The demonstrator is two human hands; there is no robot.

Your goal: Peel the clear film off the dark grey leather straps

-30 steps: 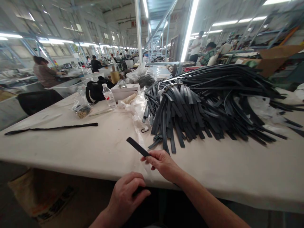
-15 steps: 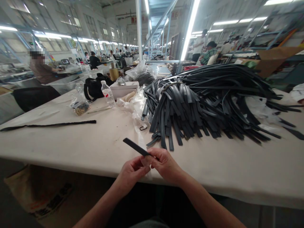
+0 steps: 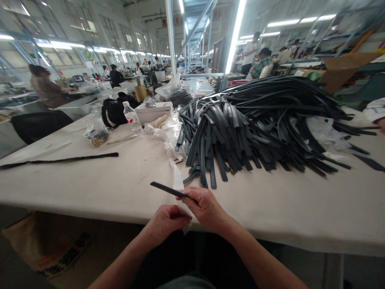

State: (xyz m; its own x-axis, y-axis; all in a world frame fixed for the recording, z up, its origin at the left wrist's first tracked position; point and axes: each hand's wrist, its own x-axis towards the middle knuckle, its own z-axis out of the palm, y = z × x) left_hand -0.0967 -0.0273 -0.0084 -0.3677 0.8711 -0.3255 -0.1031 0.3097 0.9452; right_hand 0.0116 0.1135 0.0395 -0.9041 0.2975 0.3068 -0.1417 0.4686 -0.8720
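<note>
1 dark strip (image 3: 165, 188) is held above the table (image 3: 105, 188), near its front edge, pinched in the right hand (image 3: 206, 206), free end pointed left. 1 whitish strip (image 3: 178, 178) (partly hidden) is gripped by the left hand (image 3: 165, 220), just beside. Behind, dark strips are heaped in a pile (image 3: 222, 140); farther left, 1 clear bottle (image 3: 132, 118) is seen upright.

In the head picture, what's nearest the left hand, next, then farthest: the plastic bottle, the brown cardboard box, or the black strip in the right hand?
1. Black strip, in the right hand, just ahead of the left hand.
2. Plastic bottle, farther back on the table, toward the left.
3. Brown cardboard box, beyond the table, far right.
</note>
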